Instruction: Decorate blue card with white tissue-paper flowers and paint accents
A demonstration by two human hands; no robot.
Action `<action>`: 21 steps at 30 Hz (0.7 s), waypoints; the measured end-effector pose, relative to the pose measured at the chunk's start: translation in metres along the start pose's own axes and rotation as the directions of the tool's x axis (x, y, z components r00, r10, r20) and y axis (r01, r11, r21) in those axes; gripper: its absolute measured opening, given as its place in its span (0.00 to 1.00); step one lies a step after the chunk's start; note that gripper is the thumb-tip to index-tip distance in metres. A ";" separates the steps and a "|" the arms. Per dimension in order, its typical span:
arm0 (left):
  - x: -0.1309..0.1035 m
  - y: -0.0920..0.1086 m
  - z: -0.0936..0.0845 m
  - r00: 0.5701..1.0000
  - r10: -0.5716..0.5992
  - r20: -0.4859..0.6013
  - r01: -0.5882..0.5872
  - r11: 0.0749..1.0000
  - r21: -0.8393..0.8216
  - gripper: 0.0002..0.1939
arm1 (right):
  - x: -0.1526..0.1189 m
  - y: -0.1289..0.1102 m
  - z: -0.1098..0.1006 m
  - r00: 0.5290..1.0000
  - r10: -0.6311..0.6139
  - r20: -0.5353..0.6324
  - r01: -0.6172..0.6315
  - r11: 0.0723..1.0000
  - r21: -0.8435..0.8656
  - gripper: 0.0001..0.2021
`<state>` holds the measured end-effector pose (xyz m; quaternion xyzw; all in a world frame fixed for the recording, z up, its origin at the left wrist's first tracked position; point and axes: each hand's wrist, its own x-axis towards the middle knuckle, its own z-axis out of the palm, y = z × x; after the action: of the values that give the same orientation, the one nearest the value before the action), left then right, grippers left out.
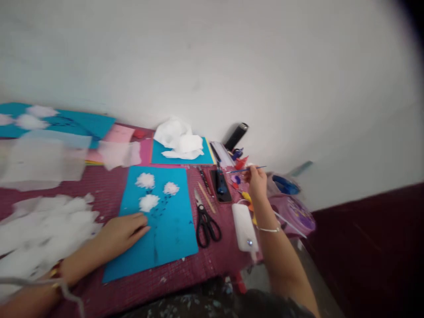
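Note:
My left hand (127, 232) lies flat on a blue sheet of paper (175, 234), fingers stretched out and holding nothing. Three fluffy white paper tufts, one of them a lower tuft (149, 202), sit on the upper part of this sheet, with dark painted strokes below and beside them. At the table's right side, my right hand (257, 182) pinches a thin blue paintbrush (241, 170), held nearly level with its tip to the left. Small red, yellow and purple scraps lie close to that hand. Blur hides the brush tip's details.
Black-handled scissors (206, 225), a wooden stick (207, 198), a phone (225, 194) and a white power bank (244, 227) lie right of the sheet. White scraps (49, 234) heap at left. Crumpled tissue (180, 139) and a black bottle (236, 136) are near the wall.

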<state>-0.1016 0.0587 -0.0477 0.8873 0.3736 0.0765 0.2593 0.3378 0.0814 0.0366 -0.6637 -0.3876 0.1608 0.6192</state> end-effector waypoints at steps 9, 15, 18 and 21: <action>-0.006 0.015 -0.013 0.999 0.044 -0.016 -0.041 0.992 0.123 0.12 | -0.076 -0.034 0.155 0.901 -0.079 0.426 -0.032 0.969 0.246 0.15; -0.010 0.016 -0.014 0.995 0.078 -0.063 -0.073 0.994 0.078 0.10 | -0.100 -0.045 0.203 0.808 -0.216 0.548 0.121 0.972 0.204 0.15; -0.010 0.015 -0.014 0.993 0.090 -0.075 -0.084 0.993 0.079 0.09 | -0.099 -0.042 0.211 0.803 -0.200 0.561 0.098 0.974 0.206 0.16; -0.010 0.014 -0.014 0.993 0.092 -0.069 -0.085 0.992 0.095 0.09 | -0.096 -0.036 0.218 0.806 -0.184 0.562 0.072 0.974 0.217 0.16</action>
<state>-0.1046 0.0489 -0.0278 0.9106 0.3463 0.1031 0.2005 0.1129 0.1629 0.0060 -0.4951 -0.5847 0.3478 0.5404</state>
